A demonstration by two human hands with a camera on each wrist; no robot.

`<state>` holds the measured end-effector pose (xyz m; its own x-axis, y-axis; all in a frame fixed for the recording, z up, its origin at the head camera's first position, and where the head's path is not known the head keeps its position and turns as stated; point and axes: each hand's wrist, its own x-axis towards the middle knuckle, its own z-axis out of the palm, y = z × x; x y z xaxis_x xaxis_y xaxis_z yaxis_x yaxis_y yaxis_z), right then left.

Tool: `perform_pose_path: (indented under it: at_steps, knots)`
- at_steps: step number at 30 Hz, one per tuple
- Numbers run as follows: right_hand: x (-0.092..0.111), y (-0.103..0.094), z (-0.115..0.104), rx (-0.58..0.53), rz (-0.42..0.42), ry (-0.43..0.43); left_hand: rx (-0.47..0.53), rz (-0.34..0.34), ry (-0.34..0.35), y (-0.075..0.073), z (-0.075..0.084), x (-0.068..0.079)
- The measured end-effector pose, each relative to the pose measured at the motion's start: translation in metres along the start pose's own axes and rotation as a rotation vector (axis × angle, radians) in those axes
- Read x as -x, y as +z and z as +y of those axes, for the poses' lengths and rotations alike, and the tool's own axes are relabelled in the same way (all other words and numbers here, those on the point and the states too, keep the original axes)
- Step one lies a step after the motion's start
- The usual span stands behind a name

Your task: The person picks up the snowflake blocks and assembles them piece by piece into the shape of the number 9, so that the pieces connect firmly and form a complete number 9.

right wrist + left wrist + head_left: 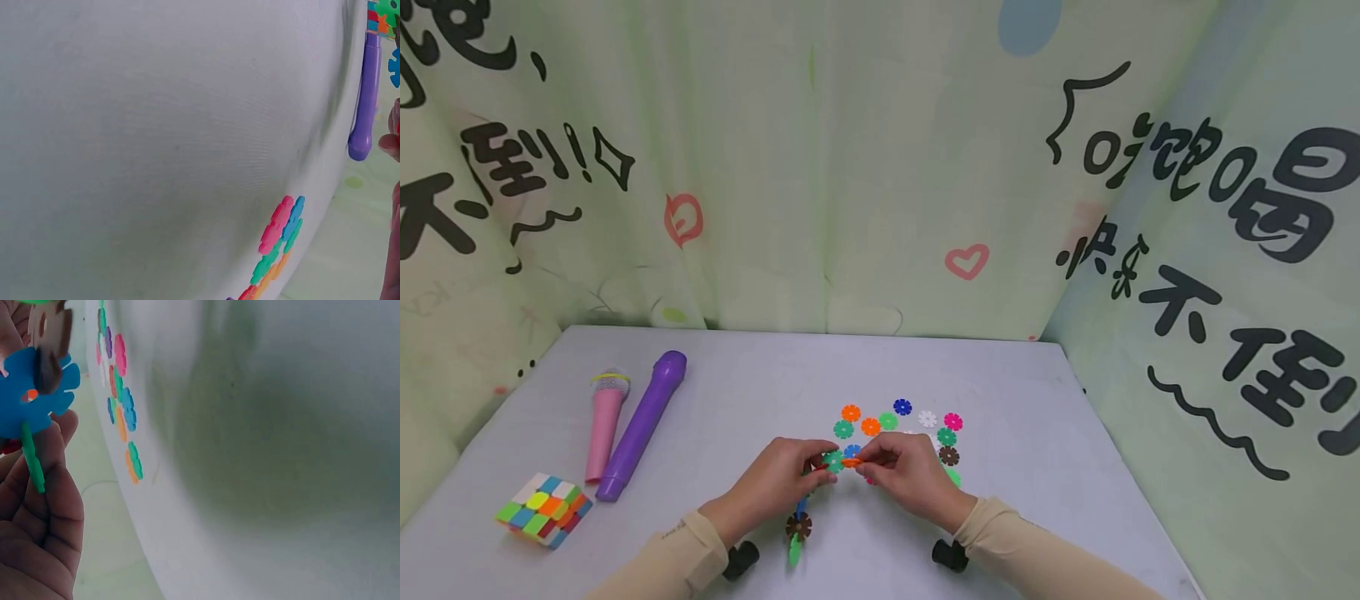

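Observation:
My left hand (786, 475) pinches a linked string of plastic snowflake discs with slotted rims. A green disc (833, 461) shows at its fingertips. Below the hand hang a blue disc (31, 394), a brown disc (799, 525) and a light green disc (794, 550) at the lower end. Between thumb and fingers, my right hand (913, 475) pinches an orange disc (852, 462), edge-on, right against the green disc. Fingers cover part of the join. Behind the hands, loose discs lie on the table, among them a dark blue disc (902, 407) and a pink disc (952, 422).
On the white table (737, 392), a colour cube (544, 510) sits at the left. Beside it lie a pink microphone (604, 429) and a purple microphone (643, 425). A printed curtain (850, 167) rises behind the table. Black pieces (950, 556) show under the wrists.

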<state>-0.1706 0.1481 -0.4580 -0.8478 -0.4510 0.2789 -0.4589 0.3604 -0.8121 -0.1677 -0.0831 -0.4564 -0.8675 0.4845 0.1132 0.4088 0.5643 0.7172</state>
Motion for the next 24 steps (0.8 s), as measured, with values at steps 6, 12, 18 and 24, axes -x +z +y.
perform_pose_path:
  at_steps: [6, 12, 18, 24]
  knots:
    - [-0.001, 0.002, -0.001, 0.068, 0.027, -0.082, -0.020, 0.009, 0.005, 0.001, 0.004, 0.000]
    - [-0.005, 0.003, 0.001, 0.097, 0.011, -0.084, -0.062, 0.034, -0.015, 0.004, 0.002, -0.002]
    - [-0.008, 0.003, 0.001, 0.031, -0.031, 0.011, -0.172, 0.044, 0.032, 0.006, 0.000, -0.004]
    - [-0.010, -0.002, 0.001, -0.006, -0.050, 0.077, -0.242, 0.065, 0.101, 0.005, -0.001, -0.001]
